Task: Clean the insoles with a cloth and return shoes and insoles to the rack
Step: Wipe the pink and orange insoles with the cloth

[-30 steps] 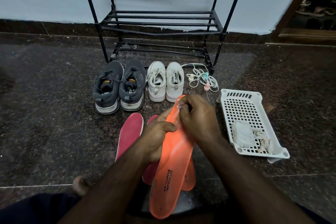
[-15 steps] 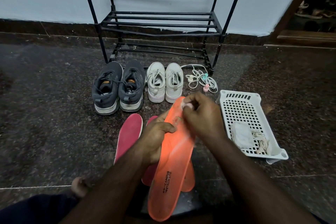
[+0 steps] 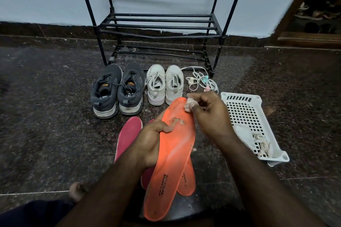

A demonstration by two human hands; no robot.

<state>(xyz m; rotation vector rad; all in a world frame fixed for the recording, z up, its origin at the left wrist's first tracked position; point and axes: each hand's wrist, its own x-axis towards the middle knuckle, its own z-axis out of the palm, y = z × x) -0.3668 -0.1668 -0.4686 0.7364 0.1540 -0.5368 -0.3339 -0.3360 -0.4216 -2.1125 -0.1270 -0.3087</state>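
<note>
Right hand has lifted its wad off the left-held orange insole.

Rack top cut off by the upper edge. Second orange insole mostly hidden under the held one; second pink insole largely behind the left hand. Scrap pinched in the right hand too small to identify. Basket contents at its near end unclear. Footwear in the far right doorway dark, cropped.
</note>
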